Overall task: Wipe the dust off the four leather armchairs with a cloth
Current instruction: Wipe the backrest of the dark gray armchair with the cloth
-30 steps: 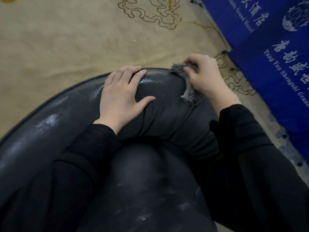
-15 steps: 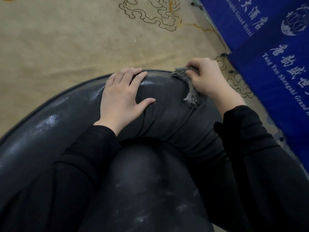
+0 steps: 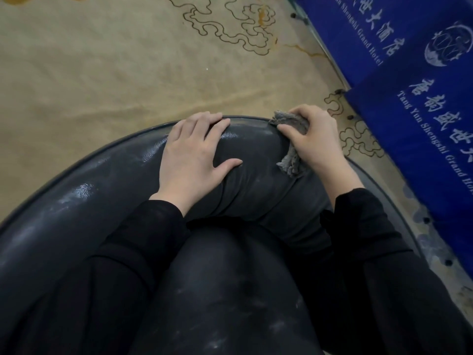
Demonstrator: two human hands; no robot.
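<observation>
Currently your right hand [image 3: 316, 142] grips the cloth [image 3: 289, 119] on the top edge of the armchair [image 3: 76, 201], your left hand [image 3: 194, 155] lies flat just leftward, and the unwiped edge apparently curves on left.

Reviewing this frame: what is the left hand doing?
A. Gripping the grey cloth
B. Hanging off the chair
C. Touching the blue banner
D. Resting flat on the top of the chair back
D: the left hand lies with straight fingers on the armchair, while the right hand holds the cloth.
</observation>
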